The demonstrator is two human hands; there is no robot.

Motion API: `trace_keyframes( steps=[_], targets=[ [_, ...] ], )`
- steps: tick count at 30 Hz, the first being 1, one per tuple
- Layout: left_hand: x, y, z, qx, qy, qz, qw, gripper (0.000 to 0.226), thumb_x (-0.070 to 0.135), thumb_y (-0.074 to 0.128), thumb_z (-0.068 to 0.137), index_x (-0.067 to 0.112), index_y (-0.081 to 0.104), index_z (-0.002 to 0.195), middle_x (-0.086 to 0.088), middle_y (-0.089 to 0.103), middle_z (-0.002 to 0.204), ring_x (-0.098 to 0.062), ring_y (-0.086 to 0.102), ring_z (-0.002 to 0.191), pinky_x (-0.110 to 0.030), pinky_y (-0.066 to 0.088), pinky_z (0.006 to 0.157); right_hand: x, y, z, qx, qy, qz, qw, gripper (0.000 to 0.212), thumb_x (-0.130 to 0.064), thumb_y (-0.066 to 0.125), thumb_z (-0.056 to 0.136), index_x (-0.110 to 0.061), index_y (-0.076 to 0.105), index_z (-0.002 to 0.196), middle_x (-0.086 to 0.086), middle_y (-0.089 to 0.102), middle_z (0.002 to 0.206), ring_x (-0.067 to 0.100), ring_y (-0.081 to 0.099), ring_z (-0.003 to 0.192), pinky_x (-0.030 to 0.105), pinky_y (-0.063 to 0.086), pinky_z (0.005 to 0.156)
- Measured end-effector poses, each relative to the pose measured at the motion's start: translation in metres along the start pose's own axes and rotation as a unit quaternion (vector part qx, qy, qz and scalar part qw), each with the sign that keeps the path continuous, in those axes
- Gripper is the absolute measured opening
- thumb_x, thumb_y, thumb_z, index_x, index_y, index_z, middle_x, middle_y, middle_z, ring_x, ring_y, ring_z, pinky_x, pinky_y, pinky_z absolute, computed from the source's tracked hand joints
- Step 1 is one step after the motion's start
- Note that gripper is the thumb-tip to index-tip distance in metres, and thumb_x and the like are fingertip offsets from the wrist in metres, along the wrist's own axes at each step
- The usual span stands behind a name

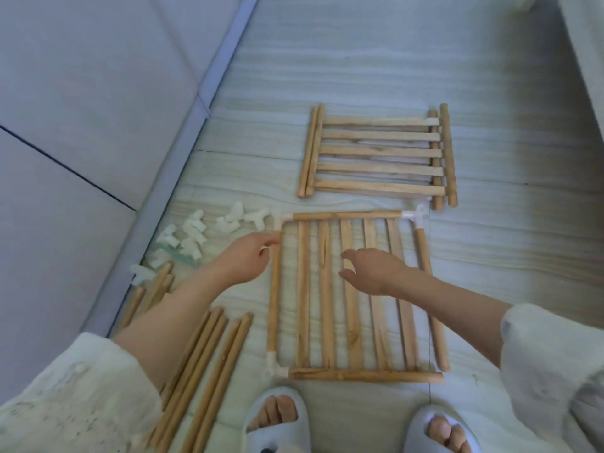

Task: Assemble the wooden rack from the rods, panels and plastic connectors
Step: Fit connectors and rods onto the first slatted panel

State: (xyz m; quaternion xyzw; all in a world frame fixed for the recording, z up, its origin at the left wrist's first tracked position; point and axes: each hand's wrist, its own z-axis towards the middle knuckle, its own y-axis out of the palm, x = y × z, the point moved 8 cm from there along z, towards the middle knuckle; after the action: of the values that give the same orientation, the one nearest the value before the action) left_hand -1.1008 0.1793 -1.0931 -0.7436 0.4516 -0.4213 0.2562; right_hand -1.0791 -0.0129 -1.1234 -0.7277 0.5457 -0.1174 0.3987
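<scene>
Centrally, low in the frame, a slatted wooden panel [353,299] is seen lying flat on the pale floor [359,60], framed by rods on its sides. A white plastic connector [416,217] is fitted at its upper right corner, another [273,361] at its lower left, and a third [281,220] at its upper left. The left rod [274,305] of this frame is pinched near its top end by the fingertips of the left hand [245,259]. The right hand [372,271] is held over the slats with its fingers loosely spread and curved, nothing being gripped; whether the slats are touched cannot be told.

Above it, in the upper right of the frame, a second slatted panel [379,155] is laid flat, well apart from the hands. A scatter of loose white connectors [196,237] is found to the left of centre, near the grey wall base [183,178]. Loose wooden rods [209,371] are laid in a bundle at the lower left, partly covered by the left forearm and its white sleeve [75,393]. Two pale slippers [277,423] are seen at the bottom edge.
</scene>
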Motion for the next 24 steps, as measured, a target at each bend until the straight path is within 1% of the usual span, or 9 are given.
trace_keyframes(
  steps=[3,6,9,12,14,16,19,22,24],
  targets=[
    [-0.05,0.013,0.003,0.035,-0.054,-0.042,0.997,0.042,0.006,0.036,0.098,0.013,0.039,0.139,-0.008,0.037,0.145,-0.022,0.039,0.131,-0.027,0.03,0.104,-0.026,0.006,0.019,-0.033,-0.038,-0.03,0.998,0.052,-0.037,0.033,0.1,-0.018,0.022,0.148,0.009,0.036,0.147,0.028,0.037,0.132,0.042,0.038,0.104],
    [-0.084,0.021,0.029,0.073,-0.088,-0.046,0.992,0.05,-0.001,0.037,0.094,0.009,0.032,0.142,-0.013,0.032,0.147,-0.027,0.034,0.133,-0.03,0.028,0.106,-0.025,0.029,0.046,-0.04,-0.039,-0.038,0.998,0.058,-0.035,0.033,0.101,-0.023,0.005,0.15,0.007,0.01,0.157,0.027,0.012,0.144,0.045,0.025,0.113],
    [-0.087,0.022,0.071,0.112,-0.045,0.004,0.993,0.062,-0.009,0.038,0.088,0.005,0.023,0.146,-0.015,0.021,0.152,-0.031,0.024,0.138,-0.033,0.023,0.11,-0.008,0.065,0.068,-0.051,-0.014,-0.037,0.998,0.066,-0.037,0.033,0.1,-0.027,-0.009,0.15,0.005,-0.016,0.157,0.026,-0.012,0.145,0.046,0.007,0.118],
    [-0.083,0.016,0.113,0.129,-0.049,0.058,0.989,0.068,-0.004,0.04,0.09,0.005,0.007,0.148,-0.013,0.014,0.155,-0.03,0.015,0.141,-0.037,0.023,0.11,0.006,0.093,0.071,-0.047,-0.018,-0.076,0.996,0.072,-0.041,0.034,0.099,-0.027,-0.017,0.147,0.006,-0.022,0.156,0.025,-0.023,0.142,0.043,-0.001,0.118],
    [-0.088,0.016,0.138,0.124,-0.073,0.078,0.987,0.059,0.007,0.041,0.096,0.005,0.013,0.148,-0.016,0.026,0.15,-0.034,0.022,0.135,-0.04,0.025,0.106,0.012,0.097,0.071,-0.036,-0.029,-0.088,0.995,0.075,-0.042,0.035,0.099,-0.028,-0.021,0.146,0.004,-0.024,0.155,0.024,-0.025,0.141,0.041,-0.002,0.119],
    [-0.09,0.022,0.152,0.113,-0.072,0.109,0.985,0.046,0.015,0.041,0.098,0.005,0.031,0.142,-0.021,0.042,0.137,-0.037,0.032,0.125,-0.04,0.028,0.101,0.015,0.094,0.072,-0.043,-0.039,-0.086,0.995,0.073,-0.042,0.034,0.099,-0.029,-0.021,0.146,0.002,-0.023,0.155,0.022,-0.025,0.142,0.04,-0.002,0.119],
    [-0.094,0.028,0.15,0.136,-0.084,0.106,0.981,0.04,0.015,0.047,0.095,0.004,0.043,0.134,-0.022,0.049,0.127,-0.037,0.036,0.121,-0.041,0.03,0.097,0.015,0.089,0.072,-0.045,-0.045,-0.05,0.997,0.067,-0.041,0.032,0.1,-0.028,-0.013,0.148,0.001,-0.018,0.157,0.019,-0.02,0.143,0.039,-0.001,0.119],
    [-0.095,0.023,0.131,0.201,-0.087,-0.007,0.976,0.038,0.011,0.05,0.094,0.0,0.048,0.13,-0.026,0.05,0.126,-0.038,0.038,0.121,-0.04,0.03,0.098,0.012,0.081,0.062,-0.022,-0.037,0.051,0.998,0.061,-0.037,0.033,0.101,-0.022,0.002,0.151,0.003,-0.006,0.159,0.019,-0.008,0.146,0.034,0.002,0.118],
    [-0.09,0.011,0.106,0.266,-0.086,-0.112,0.954,0.031,0.012,0.055,0.092,0.001,0.056,0.121,-0.022,0.055,0.121,-0.034,0.047,0.116,-0.031,0.032,0.095,0.013,0.072,0.047,0.005,-0.016,0.15,0.988,0.054,-0.033,0.035,0.101,-0.017,0.018,0.15,0.006,0.011,0.158,0.019,0.009,0.145,0.027,0.01,0.115]
  ],
)
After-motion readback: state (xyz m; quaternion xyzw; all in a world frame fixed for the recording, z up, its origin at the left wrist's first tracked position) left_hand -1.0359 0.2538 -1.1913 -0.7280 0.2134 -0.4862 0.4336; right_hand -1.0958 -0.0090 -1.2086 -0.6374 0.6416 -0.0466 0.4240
